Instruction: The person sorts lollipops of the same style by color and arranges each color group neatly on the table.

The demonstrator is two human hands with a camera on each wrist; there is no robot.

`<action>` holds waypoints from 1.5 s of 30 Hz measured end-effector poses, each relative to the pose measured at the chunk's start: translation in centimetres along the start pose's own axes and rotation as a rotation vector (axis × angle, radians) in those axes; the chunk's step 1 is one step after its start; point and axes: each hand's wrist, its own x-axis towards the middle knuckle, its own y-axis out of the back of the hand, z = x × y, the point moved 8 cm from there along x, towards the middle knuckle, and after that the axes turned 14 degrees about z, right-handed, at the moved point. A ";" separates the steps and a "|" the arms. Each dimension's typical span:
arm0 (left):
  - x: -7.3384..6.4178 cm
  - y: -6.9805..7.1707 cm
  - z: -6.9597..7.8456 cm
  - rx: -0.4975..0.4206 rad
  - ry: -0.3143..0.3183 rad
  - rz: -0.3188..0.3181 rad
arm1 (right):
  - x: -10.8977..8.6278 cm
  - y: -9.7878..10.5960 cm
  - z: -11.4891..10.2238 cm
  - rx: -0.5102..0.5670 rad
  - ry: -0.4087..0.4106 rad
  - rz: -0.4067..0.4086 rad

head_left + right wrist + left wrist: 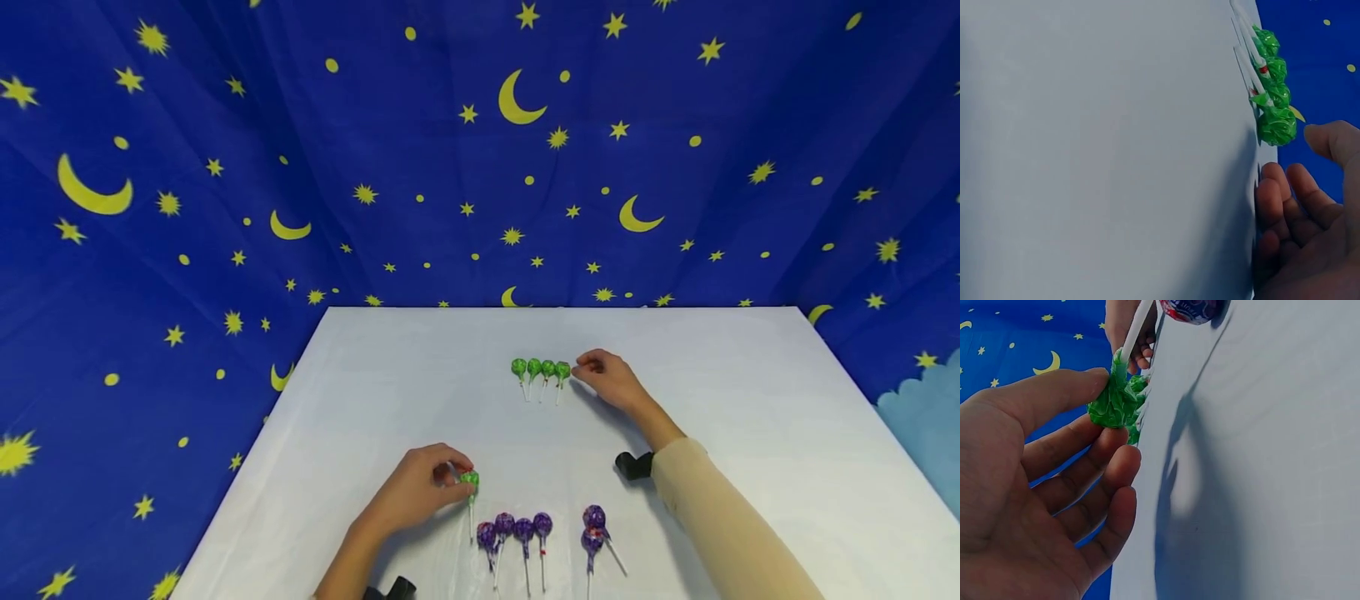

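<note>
we see the l hand (420, 490) nr the front of the white table (360, 375), thumb & fingers pinching a grn lollipop (470, 478) by its wrapped head, stick toward the person; we can't tell if the stick touches the table. just to its right, 4 prpl lollipops (523, 528) lie side by side; further right we see a prpl pair (592, 542), heads together, sticks splayed. farther back there's a row of 4 grn lollipops (534, 367), heads close tog., sticks also our way. the r hand (609, 382) is just beside the row's r end, fingers relaxed & loosely bent, gripping nothing. behind: blue cloth (420, 108) w/ yellow moons & stars.
</note>
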 end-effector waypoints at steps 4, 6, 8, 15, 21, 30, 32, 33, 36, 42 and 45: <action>0.1 -0.2 0.0 0.004 0.017 -0.003 | -0.2 0.1 -0.3 -0.014 0.021 -0.028; 0.1 -0.2 0.0 0.004 0.028 -0.004 | -0.5 0.1 -0.5 -0.014 0.034 -0.043; 0.1 -0.3 -0.1 0.002 0.032 -0.003 | -0.8 0.2 -0.8 -0.010 0.054 -0.060; 0.1 -0.4 -0.5 0.005 0.034 -0.011 | -2.3 0.4 -1.8 0.007 0.139 -0.123; 0.6 -0.7 -0.5 0.012 0.013 -0.039 | -4.0 1.0 -2.2 0.009 0.189 -0.165; 0.5 -0.8 -0.4 0.002 0.012 -0.042 | -6.6 1.2 -3.0 0.035 0.230 -0.269; 0.5 -0.7 -0.4 0.001 0.015 -0.037 | -7.3 1.2 -3.3 0.044 0.240 -0.312; 0.5 -0.7 -0.4 0.003 0.016 -0.034 | -7.7 1.2 -3.4 0.046 0.247 -0.334; 0.5 -0.6 -0.5 0.005 0.015 -0.025 | -8.8 1.2 -3.5 0.041 0.266 -0.388; 0.3 -0.2 -0.7 -0.003 0.032 -0.007 | -10.6 1.2 -3.3 0.062 0.267 -0.446; 0.1 0.0 -0.8 -0.025 0.038 0.004 | -11.4 1.0 -3.1 0.090 0.251 -0.469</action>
